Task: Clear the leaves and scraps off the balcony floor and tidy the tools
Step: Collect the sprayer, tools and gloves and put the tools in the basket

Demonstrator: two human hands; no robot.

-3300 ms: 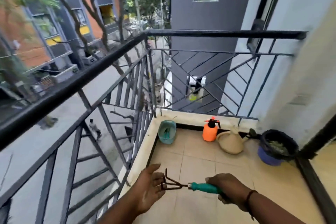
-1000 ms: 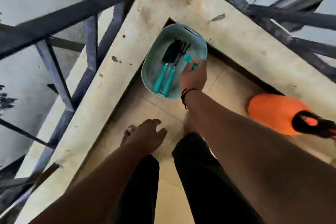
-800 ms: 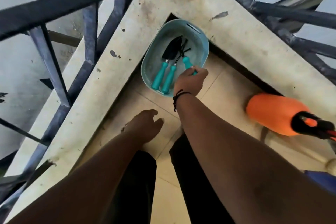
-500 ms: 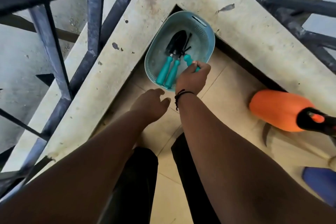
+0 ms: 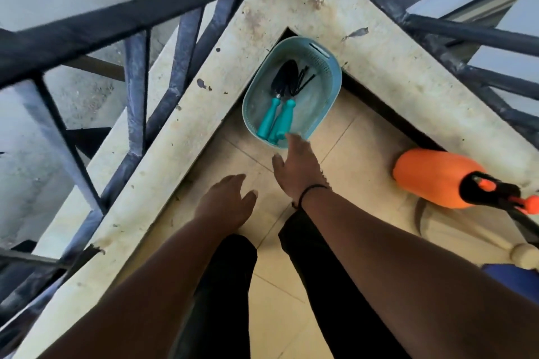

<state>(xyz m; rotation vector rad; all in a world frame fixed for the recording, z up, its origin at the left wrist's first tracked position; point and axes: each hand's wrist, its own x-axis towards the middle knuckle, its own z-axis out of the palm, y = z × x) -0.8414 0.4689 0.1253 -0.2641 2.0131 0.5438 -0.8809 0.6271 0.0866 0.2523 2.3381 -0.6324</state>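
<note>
Tools with teal handles and black metal heads, a trowel and a rake, are laid side by side in an oval teal plastic basket set in the floor's corner against a stained concrete curb. Dark metal railings are mounted above it. A smooth orange sprayer is seen well right. Nothing is held: the right hand is spread flat at the basket's near rim, the left hand relaxed over the tiles.
</note>
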